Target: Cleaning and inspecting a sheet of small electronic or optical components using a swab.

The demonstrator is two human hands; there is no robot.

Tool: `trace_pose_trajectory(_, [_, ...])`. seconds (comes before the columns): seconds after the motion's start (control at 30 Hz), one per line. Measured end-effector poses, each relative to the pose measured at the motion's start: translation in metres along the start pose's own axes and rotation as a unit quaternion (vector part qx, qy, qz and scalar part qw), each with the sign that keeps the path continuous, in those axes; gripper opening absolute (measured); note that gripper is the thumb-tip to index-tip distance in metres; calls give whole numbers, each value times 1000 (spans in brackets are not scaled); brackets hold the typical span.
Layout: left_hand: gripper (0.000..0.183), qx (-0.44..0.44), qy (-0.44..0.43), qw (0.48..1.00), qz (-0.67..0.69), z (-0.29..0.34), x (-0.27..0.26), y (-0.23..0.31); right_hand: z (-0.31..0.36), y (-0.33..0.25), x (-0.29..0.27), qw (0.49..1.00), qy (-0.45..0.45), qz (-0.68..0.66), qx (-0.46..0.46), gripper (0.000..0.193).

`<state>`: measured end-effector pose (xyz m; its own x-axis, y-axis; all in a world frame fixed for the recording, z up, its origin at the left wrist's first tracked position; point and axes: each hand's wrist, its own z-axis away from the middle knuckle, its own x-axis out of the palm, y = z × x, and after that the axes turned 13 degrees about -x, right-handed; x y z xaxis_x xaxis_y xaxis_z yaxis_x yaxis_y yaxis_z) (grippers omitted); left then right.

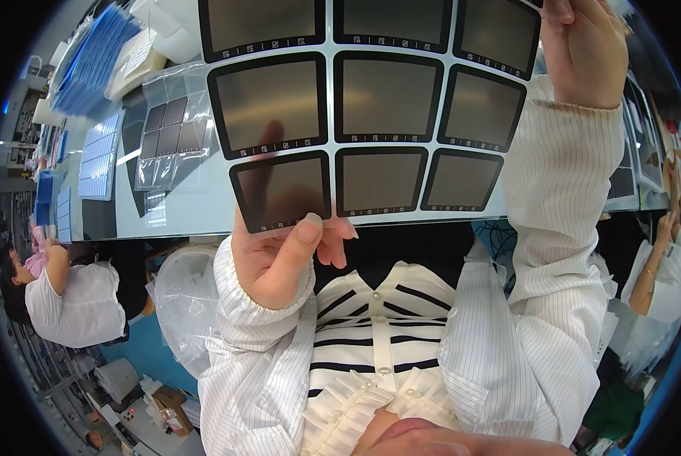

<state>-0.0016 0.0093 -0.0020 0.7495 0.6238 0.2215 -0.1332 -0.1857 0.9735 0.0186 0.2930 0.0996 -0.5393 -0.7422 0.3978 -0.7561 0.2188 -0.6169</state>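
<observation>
A large clear sheet (387,99) with several dark, black-bordered panels in rows is held up in front of me, above the table's near edge. My left hand (283,257) is closed on its lower left edge, thumb in front; a finger behind the sheet shows dimly through a panel. My right hand (588,57) is raised at the sheet's upper right corner, fingers bent at its edge; part of its grip lies beyond the top of the picture. The sheet's top row is cut off there too.
On the pale table (173,222) at left lie a clear bag of dark panels (175,135), a blue-white sheet (99,156) and a stack of blue sheets (90,64). A plastic-covered chair (187,308) stands below. Other people sit at left (78,296) and right (652,266).
</observation>
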Motion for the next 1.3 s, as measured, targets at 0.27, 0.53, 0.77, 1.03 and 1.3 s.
trace_pose_trajectory(0.27, [30,-133,-19,991,28,12,-9,8,3,21,-21,993,-53,7,102,12])
trace_pose_trajectory(0.53, [35,-197,-48,977,71,14,-12,4,25,44,-32,984,-22,68,161,10])
trace_pose_trajectory(0.77, [31,-221,-54,970,89,20,-12,0,26,40,-30,985,-12,58,162,10])
trace_pose_trajectory(1.03, [46,-141,-66,986,58,14,-26,-11,28,32,-33,978,-26,54,202,12])
trace_pose_trajectory(1.3, [74,-143,-142,947,252,10,-55,-14,46,38,-63,963,-123,130,199,21])
